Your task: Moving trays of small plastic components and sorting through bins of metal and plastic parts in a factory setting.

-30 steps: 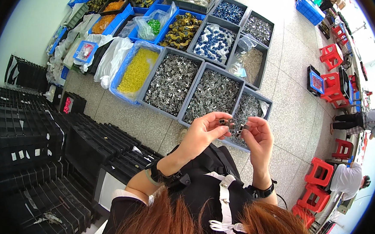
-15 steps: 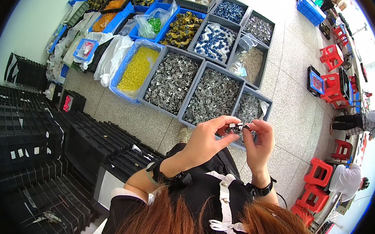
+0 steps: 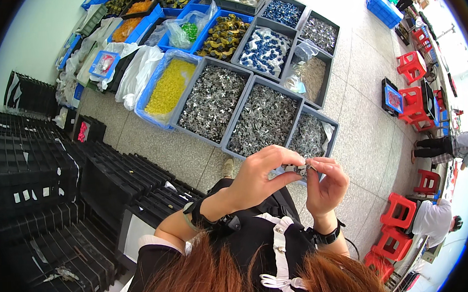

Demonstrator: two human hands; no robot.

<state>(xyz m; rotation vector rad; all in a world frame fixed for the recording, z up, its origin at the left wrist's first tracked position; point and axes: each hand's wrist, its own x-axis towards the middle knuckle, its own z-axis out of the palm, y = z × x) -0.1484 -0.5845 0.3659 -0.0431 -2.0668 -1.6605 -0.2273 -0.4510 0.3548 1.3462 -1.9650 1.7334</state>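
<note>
My left hand (image 3: 263, 175) pinches one end of a small grey-and-black part (image 3: 298, 169) between thumb and fingers. At its other end, my right hand (image 3: 326, 187) is closed, with thumb and fingertips meeting against the part. Whether the right fingertips hold a separate tiny piece is too small to tell. Both hands are raised in front of my body, above the near edge of the grey bins. Below and beyond them stands a grey bin of small metallic-looking pieces (image 3: 264, 121), with a smaller-looking bin of clear and grey pieces (image 3: 306, 134) beside it.
A blue-lined bin of yellow pieces (image 3: 170, 85) and a bin of blue-and-white pieces (image 3: 265, 50) stand farther off. Black stacked crates (image 3: 31, 163) fill the left. Red stools (image 3: 397, 211) line the right, near a seated person (image 3: 432, 220) in a light top.
The small part has tilted and turned between my hands. My right fingers have shifted slightly right and down, still at its end.
</note>
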